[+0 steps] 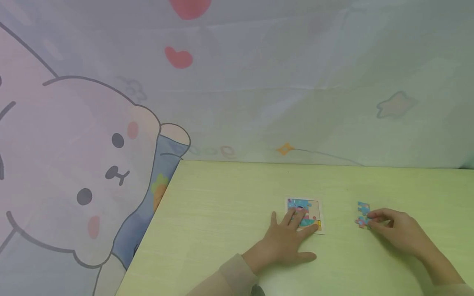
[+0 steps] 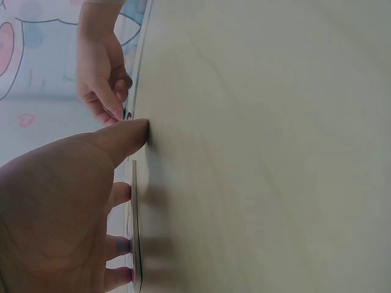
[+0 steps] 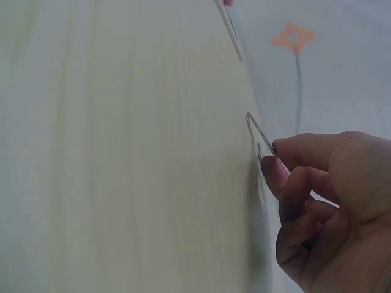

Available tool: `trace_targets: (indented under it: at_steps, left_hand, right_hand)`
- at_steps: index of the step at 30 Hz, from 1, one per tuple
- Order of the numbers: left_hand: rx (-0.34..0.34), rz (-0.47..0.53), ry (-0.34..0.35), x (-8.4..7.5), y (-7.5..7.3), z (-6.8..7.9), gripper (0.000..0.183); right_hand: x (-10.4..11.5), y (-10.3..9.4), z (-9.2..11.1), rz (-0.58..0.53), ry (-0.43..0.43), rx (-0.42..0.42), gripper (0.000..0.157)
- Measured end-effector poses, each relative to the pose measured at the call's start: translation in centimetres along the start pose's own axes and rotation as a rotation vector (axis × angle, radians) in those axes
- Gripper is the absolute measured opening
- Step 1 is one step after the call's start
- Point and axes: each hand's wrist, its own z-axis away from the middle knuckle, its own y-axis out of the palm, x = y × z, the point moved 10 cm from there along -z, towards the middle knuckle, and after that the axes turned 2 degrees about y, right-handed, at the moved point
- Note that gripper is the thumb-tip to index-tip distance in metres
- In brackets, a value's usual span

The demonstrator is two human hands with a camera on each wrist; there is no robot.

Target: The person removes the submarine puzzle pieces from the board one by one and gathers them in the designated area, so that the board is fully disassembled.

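Note:
My left hand [image 1: 284, 243] lies with its fingers spread over a small jigsaw puzzle board [image 1: 322, 216] with a white frame. Its fingertips press on the board's face, while the thumb rests off to the side, near the table. Part of the picture shows pale bare backing; the hand covers some of the rest. To the right, my right hand [image 1: 403, 231] pinches a thin puzzle piece [image 3: 263, 134] between thumb and forefinger, tilted up at the table surface. Blue and pink puzzle pieces [image 1: 363, 209] lie right at its fingertips, partly hidden by them.
The pale yellow-green table [image 1: 222, 197] ends at the back against a cloth backdrop [image 1: 296, 82] printed with hearts and a star. A large cartoon animal [image 1: 100, 164] is printed on the cloth beyond the table's left edge.

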Motion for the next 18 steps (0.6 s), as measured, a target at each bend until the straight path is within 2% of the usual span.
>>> trace_targets:
  at_steps: [6, 18]
  left_hand:
    - [0.000, -0.004, -0.002, 0.00, -0.17, 0.07, 0.077]
    - [-0.008, 0.001, 0.003, 0.02, -0.10, 0.12, 0.077]
  right_hand:
    - [-0.52, -0.16, 0.12, 0.013, -0.007, -0.008, 0.030]
    - [0.28, 0.03, 0.04, 0.032, -0.034, -0.006, 0.027]
